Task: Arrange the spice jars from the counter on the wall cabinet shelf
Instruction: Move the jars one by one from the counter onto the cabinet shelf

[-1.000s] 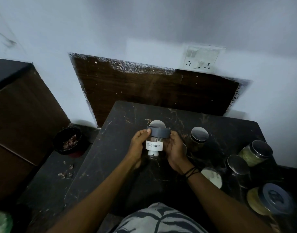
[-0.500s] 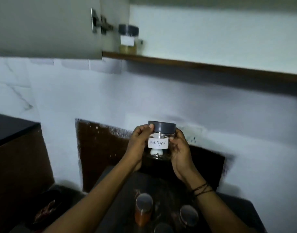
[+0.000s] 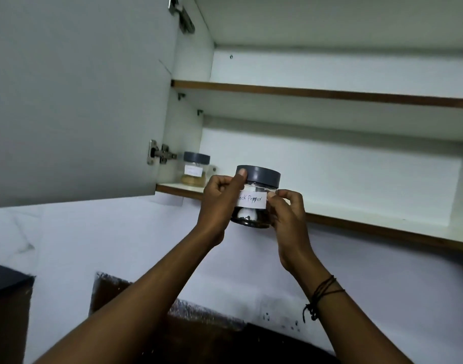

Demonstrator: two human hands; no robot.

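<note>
Gripping the pepper jar (image 3: 254, 199) in both hands, left hand (image 3: 219, 203) and right hand (image 3: 286, 214), the person is probably needing to lift it over the lower shelf (image 3: 382, 227) edge and set it upright beside the shelved jar (image 3: 195, 168).

The first letters of the label (image 3: 252, 201) on the pepper jar (image 3: 255, 198) are covered by the left hand (image 3: 219, 203), and the right side of the jar is hidden behind the right hand (image 3: 288, 216). The writing on the second jar (image 3: 195, 169), at the left end of the lower shelf (image 3: 382, 227), is too small to be read. This shelf and the upper shelf (image 3: 330, 94) are cut off by the right edge of the frame. The cabinet door (image 3: 75, 95) is cut off at the upper left.
</note>
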